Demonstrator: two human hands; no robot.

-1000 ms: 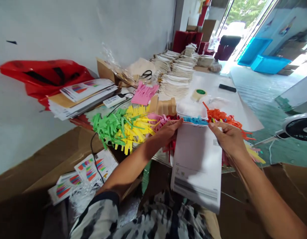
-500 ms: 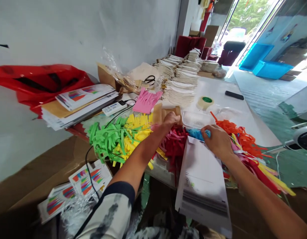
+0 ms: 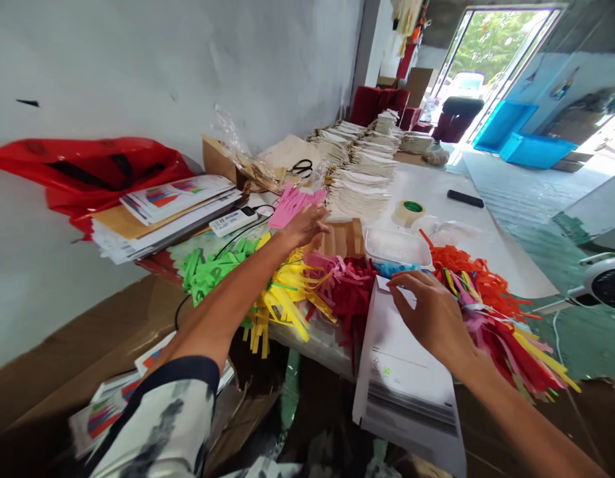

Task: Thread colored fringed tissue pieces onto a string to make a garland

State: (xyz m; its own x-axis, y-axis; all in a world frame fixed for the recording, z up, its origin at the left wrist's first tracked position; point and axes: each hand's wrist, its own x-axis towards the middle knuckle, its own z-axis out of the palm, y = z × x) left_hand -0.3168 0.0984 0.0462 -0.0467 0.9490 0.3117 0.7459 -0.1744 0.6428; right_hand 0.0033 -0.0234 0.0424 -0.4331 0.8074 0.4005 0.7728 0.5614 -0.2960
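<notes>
1. While the left hand (image 3: pixel 303 227) stretches far across the table (image 3: pixel 437 189), its fingers spread at the pink cut paper (image 3: pixel 290 202).
2. Right hand (image 3: pixel 430 317) rests with fingers loosely apart on the near white packet (image 3: pixel 407 385), right of the red strips (image 3: pixel 347 292).

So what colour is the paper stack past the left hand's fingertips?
Pink. The paper stack shows best in the head view, beyond the left hand.

Matt paper strips (image 3: pixel 282 292) in bright colours lie beside a smooth white paper envelope (image 3: pixel 407 372), a clear glossy plastic tray (image 3: pixel 398 244) and a shiny red plastic bag (image 3: pixel 88 169).
</notes>
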